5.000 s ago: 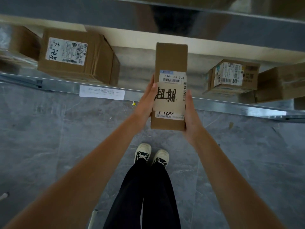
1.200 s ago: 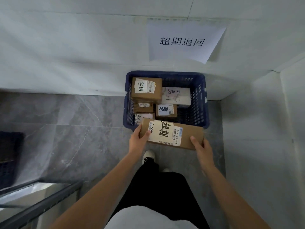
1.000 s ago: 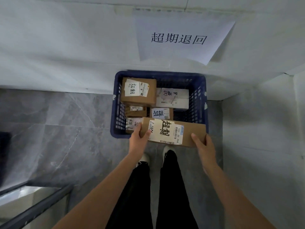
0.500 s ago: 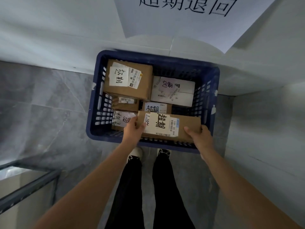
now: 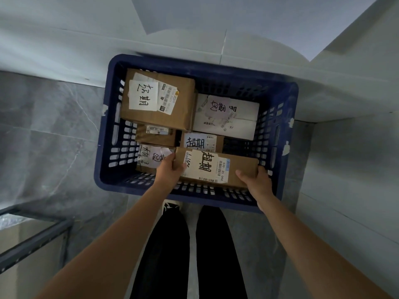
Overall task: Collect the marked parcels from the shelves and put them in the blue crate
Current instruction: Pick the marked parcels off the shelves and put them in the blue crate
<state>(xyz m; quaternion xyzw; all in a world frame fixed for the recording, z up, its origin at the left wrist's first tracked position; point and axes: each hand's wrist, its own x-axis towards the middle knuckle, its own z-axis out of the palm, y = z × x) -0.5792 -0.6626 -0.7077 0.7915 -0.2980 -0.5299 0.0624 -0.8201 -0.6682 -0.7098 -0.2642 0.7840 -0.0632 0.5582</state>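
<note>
A long brown parcel [image 5: 239,167] with a white handwritten label lies crosswise inside the blue crate [image 5: 108,160], close to its near wall. My left hand [image 5: 168,169] grips its left end and my right hand [image 5: 257,180] grips its right end. Several other marked parcels fill the crate: a big brown box [image 5: 172,104] at the far left, a white box [image 5: 239,119] at the far right, and smaller brown boxes [image 5: 200,142] partly hidden under the held parcel.
The crate stands on a grey tiled floor [image 5: 43,137] against a white wall [image 5: 64,39], in a corner with another white wall [image 5: 356,158] on the right. A metal shelf frame [image 5: 32,240] is at the lower left. My legs and a shoe are below the crate.
I carried the long parcel from the shelf to the crate. Over the last second both hands moved it forward over the near rim and down inside the crate.
</note>
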